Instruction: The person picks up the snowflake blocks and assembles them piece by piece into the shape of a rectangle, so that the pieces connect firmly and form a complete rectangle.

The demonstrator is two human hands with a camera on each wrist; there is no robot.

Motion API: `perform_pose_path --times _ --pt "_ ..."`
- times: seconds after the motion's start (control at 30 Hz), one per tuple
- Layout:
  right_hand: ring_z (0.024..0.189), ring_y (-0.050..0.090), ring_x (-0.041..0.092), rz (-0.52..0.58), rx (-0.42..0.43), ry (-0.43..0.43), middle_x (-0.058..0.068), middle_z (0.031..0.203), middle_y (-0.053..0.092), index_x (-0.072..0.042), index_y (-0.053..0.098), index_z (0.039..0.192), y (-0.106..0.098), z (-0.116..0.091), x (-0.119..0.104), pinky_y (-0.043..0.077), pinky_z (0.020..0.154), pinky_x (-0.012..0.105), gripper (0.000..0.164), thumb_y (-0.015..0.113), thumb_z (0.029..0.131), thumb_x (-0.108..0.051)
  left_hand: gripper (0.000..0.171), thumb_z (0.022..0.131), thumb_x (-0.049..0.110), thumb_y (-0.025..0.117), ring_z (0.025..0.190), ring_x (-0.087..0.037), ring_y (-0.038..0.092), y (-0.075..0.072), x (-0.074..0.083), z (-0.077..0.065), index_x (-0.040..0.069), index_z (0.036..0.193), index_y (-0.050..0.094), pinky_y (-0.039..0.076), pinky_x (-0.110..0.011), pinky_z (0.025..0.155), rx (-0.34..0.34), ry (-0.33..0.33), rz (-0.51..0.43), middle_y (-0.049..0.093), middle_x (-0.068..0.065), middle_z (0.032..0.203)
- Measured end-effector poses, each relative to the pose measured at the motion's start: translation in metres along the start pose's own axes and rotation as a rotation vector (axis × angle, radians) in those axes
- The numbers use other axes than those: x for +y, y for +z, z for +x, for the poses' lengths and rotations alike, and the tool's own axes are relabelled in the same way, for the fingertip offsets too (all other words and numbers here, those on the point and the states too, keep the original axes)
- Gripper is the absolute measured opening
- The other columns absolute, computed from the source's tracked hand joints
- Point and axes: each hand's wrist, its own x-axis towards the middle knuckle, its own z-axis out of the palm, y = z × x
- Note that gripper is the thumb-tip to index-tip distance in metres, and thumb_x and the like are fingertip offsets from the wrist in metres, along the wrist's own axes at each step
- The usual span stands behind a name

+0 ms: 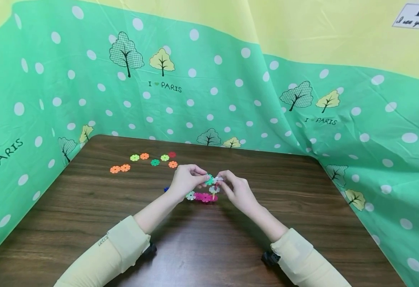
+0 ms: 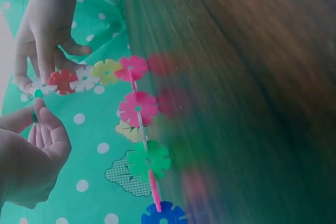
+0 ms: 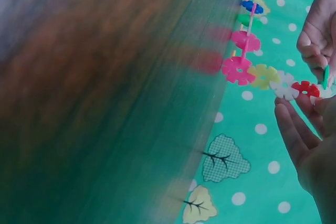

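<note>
My left hand (image 1: 185, 181) pinches a green flower-shaped snap disc (image 1: 209, 180) between thumb and fingers, held edge-on against a white disc (image 2: 43, 87). My right hand (image 1: 241, 193) holds that white disc at the top of an upright column. Below it the column runs through a red disc (image 2: 63, 82), another white disc (image 2: 85, 78) and a yellow disc (image 2: 107, 72) to a pink disc (image 2: 133, 68) at table level. From there a row with a second pink disc (image 2: 137, 108), a green disc (image 2: 149, 162) and a blue disc (image 2: 164, 214) continues along the table. Whether the pinched disc's slot is engaged is unclear.
Loose flower discs lie at the table's back left: two touching orange discs (image 1: 120, 169), a yellow-green disc (image 1: 134, 158), a green disc (image 1: 155, 162) and a red disc (image 1: 172, 154) among them. A patterned green curtain (image 1: 209, 99) surrounds the brown table (image 1: 284, 179).
</note>
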Motion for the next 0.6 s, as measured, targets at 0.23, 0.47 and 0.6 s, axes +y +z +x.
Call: perform_pose_path --times 0.23,0.47,0.6 --pt "0.056 0.06 0.01 -0.053 0.011 -0.046 0.002 0.068 0.065 -0.01 0.056 0.102 0.0001 -0.0004 -0.002 0.049 0.053 0.017 0.015 0.062 0.089 -0.004 0.012 0.079 0.006 0.075 0.057 -0.02 0.067 0.0025 0.0017 -0.0037 -0.002 0.086 0.069 0.057 -0.038 0.062 0.007 -0.02 -0.029 0.07 -0.012 0.073" --pt "0.063 0.066 0.013 -0.076 0.021 -0.069 0.002 0.077 0.07 -0.009 0.057 0.1 0.0008 0.0004 -0.0051 0.052 0.057 0.018 0.016 0.064 0.088 -0.004 0.013 0.079 0.006 0.075 0.055 -0.013 0.066 0.006 0.0023 -0.0065 -0.002 0.087 0.07 0.057 -0.033 0.059 0.028 -0.014 -0.028 0.071 -0.013 0.075" --pt "0.064 0.066 0.013 -0.074 0.026 -0.07 0.002 0.077 0.069 -0.01 0.057 0.1 0.0016 0.001 -0.004 0.052 0.059 0.018 0.016 0.065 0.088 -0.003 0.013 0.079 0.006 0.075 0.055 -0.013 0.066 0.0061 0.0021 -0.0071 -0.002 0.087 0.07 0.057 -0.034 0.06 0.032 0.0 -0.017 0.071 -0.012 0.075"
